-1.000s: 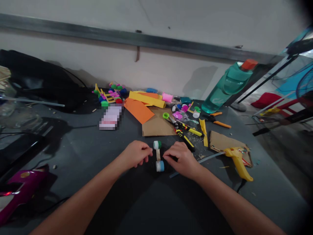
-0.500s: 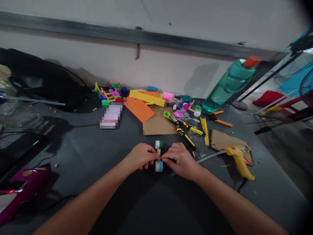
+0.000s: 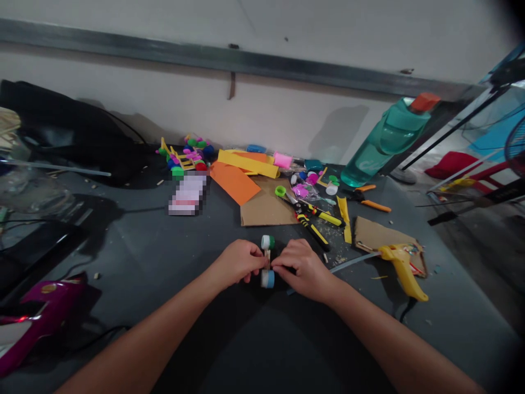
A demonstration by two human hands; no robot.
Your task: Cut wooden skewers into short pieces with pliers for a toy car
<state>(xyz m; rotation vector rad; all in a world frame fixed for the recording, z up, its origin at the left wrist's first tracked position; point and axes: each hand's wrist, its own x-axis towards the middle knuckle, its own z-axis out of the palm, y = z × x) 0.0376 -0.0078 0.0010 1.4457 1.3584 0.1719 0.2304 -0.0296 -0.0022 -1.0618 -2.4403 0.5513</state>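
Note:
Between my hands on the dark table is a small assembly: a thin wooden stick piece [image 3: 268,255] with a green-and-white bottle cap [image 3: 268,242] at its far end and a blue-and-white bottle cap [image 3: 268,279] at its near end. My left hand [image 3: 241,261] is closed, thumb and index finger pinching the wooden piece from the left. My right hand [image 3: 301,267] comes in from the right, its fingers pressed together at the same piece. Fingertips cover part of the wood, so any smaller bit held there is hidden.
A yellow glue gun [image 3: 402,268] lies at right by a cardboard scrap [image 3: 377,232]. Yellow-and-black pliers [image 3: 314,230], orange card [image 3: 235,183], cardboard and loose caps spread behind my hands. A teal bottle [image 3: 381,142] stands at the back; a purple glue gun [image 3: 53,306] is at left.
Almost nothing differs. The whole view has shifted very slightly, and both hands keep the same hold at the wooden piece between the caps.

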